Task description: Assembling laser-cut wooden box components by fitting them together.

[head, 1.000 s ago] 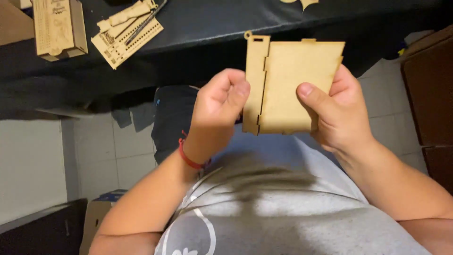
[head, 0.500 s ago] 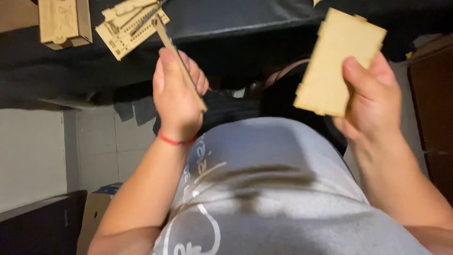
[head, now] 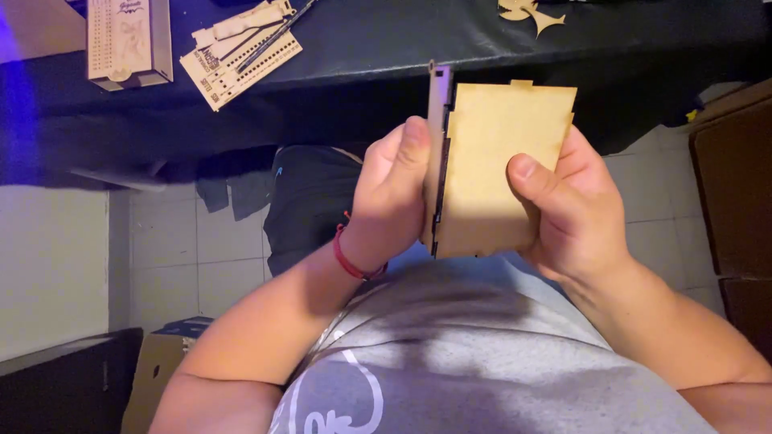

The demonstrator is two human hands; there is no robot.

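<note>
Right in the middle of the frame, both hands are on a flat wooden panel [head: 503, 173], pale plywood with little tabs along its top edge, held up in front of the grey shirt [head: 482, 362]. The right hand [head: 575, 209] has a closed grip on it, thumb pressed across the face, fingers wrapped behind. The left hand [head: 394, 189] is curled tight against a thin side piece [head: 438, 153] standing edge-on along the panel's left edge, thumb up beside it, so that grip is closed on the side piece. The two wooden parts touch along that left edge; can't tell if they're actually slotted together. There's a red wristband [head: 354, 261] on the left wrist.

Behind the hands, along the top of the frame, runs a dark counter [head: 402, 40]. Upper left on it sits a small wooden box [head: 129, 40], and just to its right a flat sheet of laser-cut wooden parts [head: 241, 52] with a thin dark tool [head: 277, 36] lying across it. Top right of centre there's a small wooden cut-out shape [head: 531, 12]. Tiled floor [head: 169, 249] shows below the counter on the left, cardboard box [head: 157, 374] at lower left
</note>
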